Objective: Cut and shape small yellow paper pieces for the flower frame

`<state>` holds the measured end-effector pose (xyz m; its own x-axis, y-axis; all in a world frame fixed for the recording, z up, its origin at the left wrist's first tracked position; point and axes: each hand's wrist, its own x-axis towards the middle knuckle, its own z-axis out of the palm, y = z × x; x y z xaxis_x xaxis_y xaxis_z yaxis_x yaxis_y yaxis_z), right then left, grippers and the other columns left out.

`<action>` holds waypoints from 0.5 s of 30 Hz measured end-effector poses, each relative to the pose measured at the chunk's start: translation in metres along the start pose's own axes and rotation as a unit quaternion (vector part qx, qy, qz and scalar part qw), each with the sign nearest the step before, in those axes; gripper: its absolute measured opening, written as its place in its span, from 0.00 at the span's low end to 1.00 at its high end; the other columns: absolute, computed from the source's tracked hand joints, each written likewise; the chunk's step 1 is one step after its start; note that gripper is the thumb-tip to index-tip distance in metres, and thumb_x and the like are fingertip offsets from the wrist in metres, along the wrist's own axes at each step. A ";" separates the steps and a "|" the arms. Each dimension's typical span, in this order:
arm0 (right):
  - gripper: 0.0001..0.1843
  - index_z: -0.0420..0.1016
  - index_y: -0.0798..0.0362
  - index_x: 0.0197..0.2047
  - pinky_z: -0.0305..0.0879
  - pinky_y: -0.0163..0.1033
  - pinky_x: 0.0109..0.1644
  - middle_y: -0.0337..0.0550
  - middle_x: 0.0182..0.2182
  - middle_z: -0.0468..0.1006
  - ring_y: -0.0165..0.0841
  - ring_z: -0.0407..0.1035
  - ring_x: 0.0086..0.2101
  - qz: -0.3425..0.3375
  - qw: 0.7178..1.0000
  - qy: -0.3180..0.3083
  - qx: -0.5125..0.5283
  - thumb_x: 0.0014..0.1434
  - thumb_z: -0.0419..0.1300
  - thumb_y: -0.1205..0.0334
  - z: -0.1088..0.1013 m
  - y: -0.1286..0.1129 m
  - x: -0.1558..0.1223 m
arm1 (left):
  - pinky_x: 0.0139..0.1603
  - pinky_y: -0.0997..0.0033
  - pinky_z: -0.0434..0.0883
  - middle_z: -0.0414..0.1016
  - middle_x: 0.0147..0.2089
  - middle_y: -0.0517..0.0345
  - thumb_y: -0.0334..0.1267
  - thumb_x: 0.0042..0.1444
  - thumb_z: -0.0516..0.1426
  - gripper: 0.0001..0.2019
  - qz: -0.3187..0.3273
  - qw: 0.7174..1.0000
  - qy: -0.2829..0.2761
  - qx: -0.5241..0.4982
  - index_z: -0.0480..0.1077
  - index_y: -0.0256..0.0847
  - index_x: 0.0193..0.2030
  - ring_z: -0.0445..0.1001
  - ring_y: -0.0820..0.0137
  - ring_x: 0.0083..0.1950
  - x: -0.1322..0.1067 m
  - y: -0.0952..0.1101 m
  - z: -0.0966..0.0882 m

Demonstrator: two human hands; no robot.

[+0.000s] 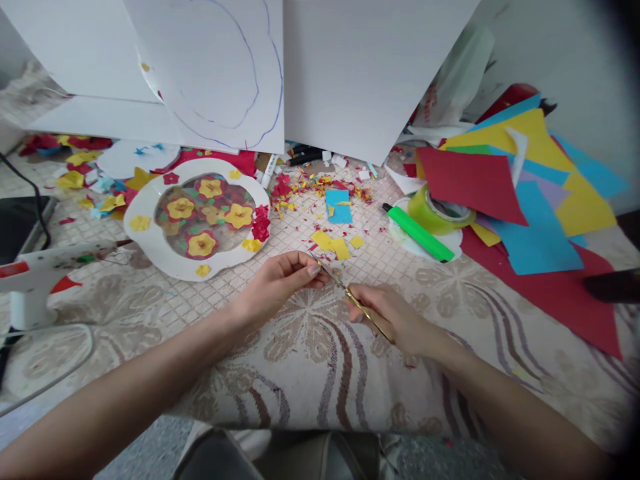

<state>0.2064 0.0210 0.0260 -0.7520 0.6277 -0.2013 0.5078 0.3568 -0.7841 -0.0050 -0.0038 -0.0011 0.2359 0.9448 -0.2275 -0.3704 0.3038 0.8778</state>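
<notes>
My right hand is closed round a pair of small gold scissors, whose blades point up and left. My left hand is pinched at the blade tips; what it holds is too small to make out. Both hands hover over a patterned beige cloth. Yellow paper scraps lie just beyond the fingers. A white flower-shaped plate with yellow and red paper flowers sits to the left.
Sheets of red, blue and yellow paper pile up at the right. A green marker and a roll of green tape lie near them. White boards lean at the back. A glue gun rests at the left.
</notes>
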 end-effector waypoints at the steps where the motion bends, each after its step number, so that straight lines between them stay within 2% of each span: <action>1: 0.18 0.56 0.53 0.25 0.48 0.34 0.27 0.37 0.20 0.63 0.30 0.57 0.23 -0.001 1.000 -0.003 0.001 0.62 0.47 0.51 -0.001 0.000 0.000 | 0.44 0.72 0.68 0.76 0.35 0.55 0.38 0.54 0.60 0.07 0.000 1.000 -0.001 -0.002 0.69 0.35 0.33 0.73 0.74 0.36 0.000 0.000 0.000; 9: 0.18 0.57 0.53 0.25 0.48 0.34 0.27 0.36 0.19 0.62 0.29 0.57 0.22 -0.017 1.000 -0.009 -0.010 0.63 0.49 0.52 -0.003 0.004 0.001 | 0.45 0.72 0.70 0.77 0.35 0.54 0.37 0.53 0.61 0.07 -0.021 1.000 -0.011 0.007 0.70 0.35 0.32 0.75 0.74 0.37 0.001 0.006 -0.001; 15: 0.25 0.61 0.54 0.27 0.50 0.33 0.27 0.37 0.21 0.63 0.28 0.56 0.23 -0.022 0.998 -0.042 0.048 0.63 0.47 0.41 -0.007 0.006 -0.001 | 0.43 0.73 0.71 0.79 0.38 0.51 0.36 0.53 0.60 0.06 -0.036 0.996 -0.065 0.051 0.72 0.35 0.33 0.76 0.73 0.38 0.003 0.013 -0.011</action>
<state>0.2134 0.0277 0.0255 -0.8075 0.5510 -0.2105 0.4338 0.3130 -0.8449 -0.0190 0.0044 0.0050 0.3761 0.8948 -0.2404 -0.2564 0.3499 0.9010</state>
